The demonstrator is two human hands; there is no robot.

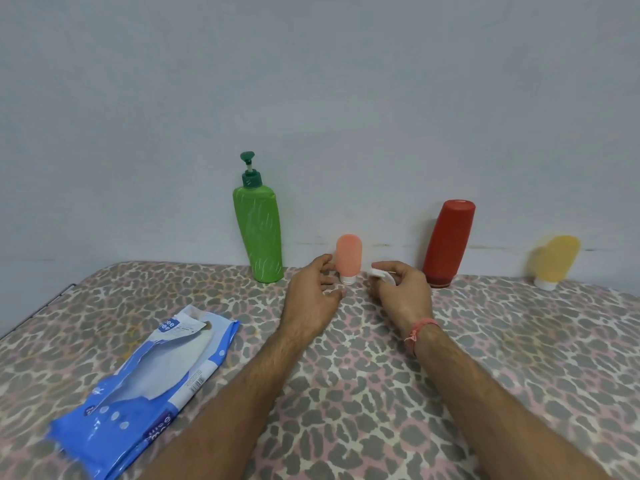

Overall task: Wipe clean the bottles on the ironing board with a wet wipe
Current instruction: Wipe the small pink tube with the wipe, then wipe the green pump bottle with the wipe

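Wipes pack (145,386) lies flat at the left on the ironing board (381,393): blue and white crinkled plastic, flap peeled back, contents not visible through the opening.

Four bottles along the far edge against the wall (311,81), contents not readable on any (all opaque):
- green pump bottle (259,233), tall, glossy, white streaks on the body, dark green pump head, standing on its base.
- pink bottle (348,258), small, matte, rounded top, standing on its white cap.
- red bottle (448,242), barrel-shaped, cap down, tilted slightly.
- yellow bottle (554,259), flat tube shape on a white cap, blurred.

Left hand (313,292) is just left of the pink bottle, fingers loosely curled toward it, thumb tip by the bottle's side; holding nothing (contact with the bottle can't be resolved). Right hand (401,289) sits just right of the same bottle, fingers pinching a small bunched white wet wipe (381,276), apart from the bottle. A pink thread band (420,332) is on the right wrist. Both forearms bare, reaching in from the bottom edge.

Board cover is fabric, grey and pink leopard-spot print.
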